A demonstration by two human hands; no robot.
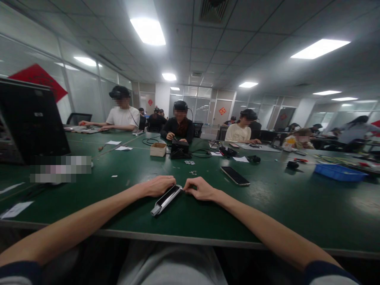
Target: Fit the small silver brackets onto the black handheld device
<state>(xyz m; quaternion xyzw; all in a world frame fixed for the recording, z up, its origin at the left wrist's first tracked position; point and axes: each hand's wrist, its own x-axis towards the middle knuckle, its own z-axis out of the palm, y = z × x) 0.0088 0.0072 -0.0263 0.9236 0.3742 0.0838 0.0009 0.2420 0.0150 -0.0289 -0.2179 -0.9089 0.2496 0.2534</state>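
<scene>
A long, narrow silver-white housing (166, 201) with a dark inner face lies slanted on the green table in front of me. My left hand (160, 186) is closed on its far left edge, the fingertips partly hidden behind it. At the far right end, my right hand (201, 189) makes a pinch with thumb and forefinger, close against the housing's tip. Whatever sits in that pinch is too small to make out. Just beyond my hands are several small metal pieces (193, 172), and a little farther some flat grey parts (189, 162).
A smartphone (235, 175) lies to the right of my right hand. Farther off are a small open box (158, 149), a black device (179, 149) with cables, and a blue tray (340, 172). A black computer case (32, 118) stands at left. Several people sit around the table.
</scene>
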